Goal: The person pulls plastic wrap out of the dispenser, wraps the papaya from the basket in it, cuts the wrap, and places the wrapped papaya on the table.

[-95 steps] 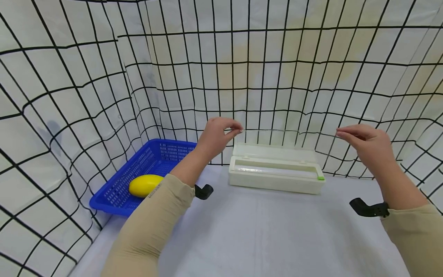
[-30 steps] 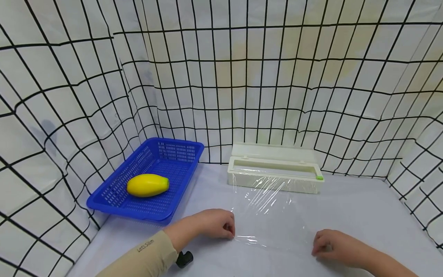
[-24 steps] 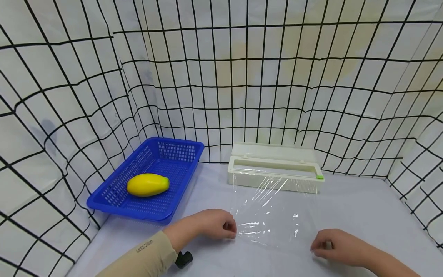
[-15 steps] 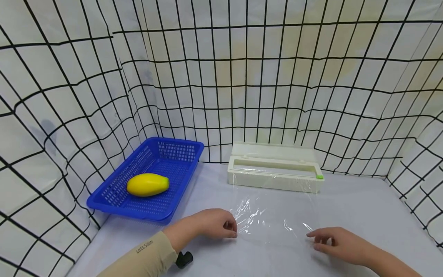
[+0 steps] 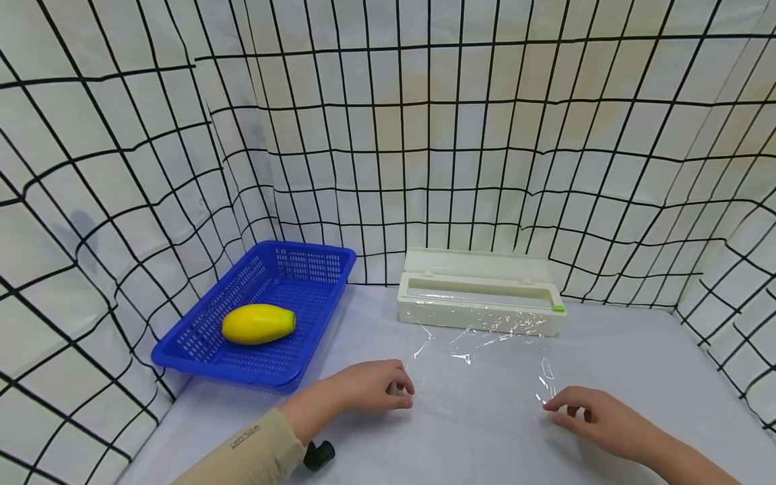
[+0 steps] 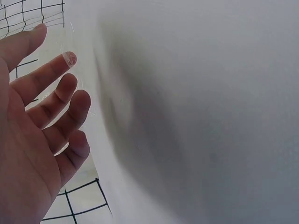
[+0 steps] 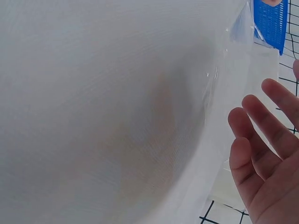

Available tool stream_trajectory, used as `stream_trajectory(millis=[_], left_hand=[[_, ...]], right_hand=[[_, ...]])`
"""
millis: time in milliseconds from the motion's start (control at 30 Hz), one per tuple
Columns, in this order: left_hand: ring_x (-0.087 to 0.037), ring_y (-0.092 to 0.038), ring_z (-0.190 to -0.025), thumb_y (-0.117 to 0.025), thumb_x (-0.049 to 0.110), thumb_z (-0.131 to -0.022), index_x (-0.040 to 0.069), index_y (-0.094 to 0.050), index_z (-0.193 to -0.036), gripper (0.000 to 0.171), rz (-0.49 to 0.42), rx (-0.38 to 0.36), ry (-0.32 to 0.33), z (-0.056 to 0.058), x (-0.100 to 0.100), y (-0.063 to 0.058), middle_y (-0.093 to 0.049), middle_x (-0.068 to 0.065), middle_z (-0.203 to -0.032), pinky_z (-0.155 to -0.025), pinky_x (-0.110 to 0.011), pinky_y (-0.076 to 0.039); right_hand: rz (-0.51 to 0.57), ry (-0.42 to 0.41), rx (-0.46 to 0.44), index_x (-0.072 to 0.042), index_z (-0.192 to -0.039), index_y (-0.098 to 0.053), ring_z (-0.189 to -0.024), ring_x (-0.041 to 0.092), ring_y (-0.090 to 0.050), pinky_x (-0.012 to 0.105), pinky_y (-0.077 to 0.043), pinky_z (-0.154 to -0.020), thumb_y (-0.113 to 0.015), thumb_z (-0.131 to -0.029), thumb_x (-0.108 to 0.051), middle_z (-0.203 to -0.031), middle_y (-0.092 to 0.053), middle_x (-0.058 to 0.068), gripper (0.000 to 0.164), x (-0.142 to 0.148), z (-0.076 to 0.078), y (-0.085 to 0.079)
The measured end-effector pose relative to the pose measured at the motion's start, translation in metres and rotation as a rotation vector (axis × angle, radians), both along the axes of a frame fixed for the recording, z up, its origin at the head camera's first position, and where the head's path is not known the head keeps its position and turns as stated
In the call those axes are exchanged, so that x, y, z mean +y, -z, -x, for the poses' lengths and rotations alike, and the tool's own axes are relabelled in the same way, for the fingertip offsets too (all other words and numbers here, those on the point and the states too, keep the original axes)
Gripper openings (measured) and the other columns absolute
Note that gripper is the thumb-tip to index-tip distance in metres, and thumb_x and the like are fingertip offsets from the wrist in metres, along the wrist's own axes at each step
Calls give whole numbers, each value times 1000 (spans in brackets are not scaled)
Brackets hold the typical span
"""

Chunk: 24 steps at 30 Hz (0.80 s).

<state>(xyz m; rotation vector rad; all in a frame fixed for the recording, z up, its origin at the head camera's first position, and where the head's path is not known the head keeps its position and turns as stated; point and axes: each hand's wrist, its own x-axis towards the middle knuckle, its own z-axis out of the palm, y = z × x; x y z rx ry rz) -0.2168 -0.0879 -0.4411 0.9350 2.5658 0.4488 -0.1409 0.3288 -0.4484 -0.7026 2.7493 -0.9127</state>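
A sheet of clear plastic wrap point(image 5: 467, 358) runs from the white wrap dispenser point(image 5: 479, 320) toward me, over the white tabletop. By its near left corner is my left hand point(image 5: 372, 387), thumb and fingers apart. In the left wrist view the wrap clings to one fingertip point(image 6: 70, 59) of that hand, whose other fingers are loosely bent. My right hand point(image 5: 597, 417) is at the near right corner with relaxed, spread fingers, touching or just beside the film. The dispenser's lid point(image 5: 479, 263) stands raised at the back. The film's near edge is hard to make out.
On the left sits a blue plastic basket point(image 5: 315, 357) with a yellow papaya-shaped fruit point(image 5: 257, 324) in it. Black wire mesh point(image 5: 424, 104) before white cloth closes off the back and sides.
Both hands have come down and toward me from above the dispenser, drawing the wrap out over the table. Their pinching fingers have since loosened, and the film has gone slacker.
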Motion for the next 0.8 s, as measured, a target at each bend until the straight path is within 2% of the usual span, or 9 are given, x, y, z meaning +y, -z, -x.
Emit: stream_trajectory(millis=[167,333,567,667,800], left_hand=[[-4,-53,-77,-68,45,-92,29,-70,-116,29,-17,-35,-54,-2,-7,-1,-57,16,-94,-73,-26,-47],[-3,-54,-74,-67,45,-92,28,-65,-126,38,-15,-63,-65,-4,-14,0,-59,17,-90,-73,-27,-48],[-3,-54,-73,-68,45,-92,25,-53,-141,55,-8,-104,-82,-11,-22,4,-58,17,-88,-72,-26,-47],[-4,-53,-73,-67,45,-92,24,-50,-143,58,-19,-102,-103,-14,-26,4,-57,17,-88,-73,-27,-47],[-4,-53,-75,-65,46,-94,25,-53,-141,53,-20,-86,-132,-16,-31,5,-58,16,-92,-75,-29,-48]], right_hand=[[0,2,-14,-22,-109,-72,-80,0,-53,22,-45,-63,-66,-96,-32,-102,-67,-13,17,1,1,0],[-1,-18,5,-22,-108,-72,-80,-1,-53,22,-46,-64,-67,-95,-32,-101,-68,-14,17,2,3,3],[-45,-55,-75,-19,-104,-74,-76,-2,-49,22,-45,-63,-69,-93,-32,-91,-62,-20,17,1,3,7],[-56,-58,-78,-17,-104,-74,-74,-1,-48,23,-44,-62,-70,-93,-30,-88,-60,-20,18,1,2,8],[-57,-52,-84,-17,-106,-73,-74,-2,-49,23,-45,-62,-69,-93,-31,-87,-59,-19,20,0,2,8]])
